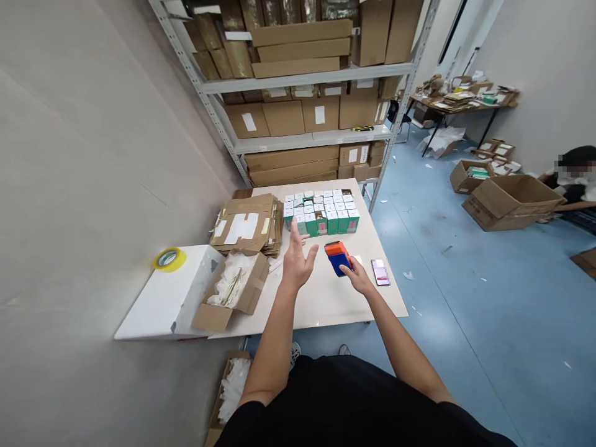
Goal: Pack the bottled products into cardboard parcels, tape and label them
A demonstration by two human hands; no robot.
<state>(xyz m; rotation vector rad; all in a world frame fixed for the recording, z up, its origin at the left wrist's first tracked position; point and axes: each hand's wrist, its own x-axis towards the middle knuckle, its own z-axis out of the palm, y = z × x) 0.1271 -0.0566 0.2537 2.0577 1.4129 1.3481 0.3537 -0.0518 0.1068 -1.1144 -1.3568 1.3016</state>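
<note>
My right hand (359, 277) is closed around the lower end of an orange-and-blue handheld item (338, 259); its exact kind I cannot make out. It is held over the table (316, 304), orange end pointing away from me. My left hand (298, 261) is raised over the table, fingers stretched and thumb apart, with nothing in it. Beyond both hands stand several rows of small green-and-white boxes (331, 221), packed close together. To the right of my right hand lies a phone (380, 272) with its screen lit.
Flattened cardboard (246, 217) is stacked at left, beside an open carton (251, 292) with white wrapping. Yellow tape (170, 259) rests on a white box (158, 298). Behind the table stands a shelf rack (311, 138) of cartons. A person (577, 180) is near a large open carton (512, 202) at right.
</note>
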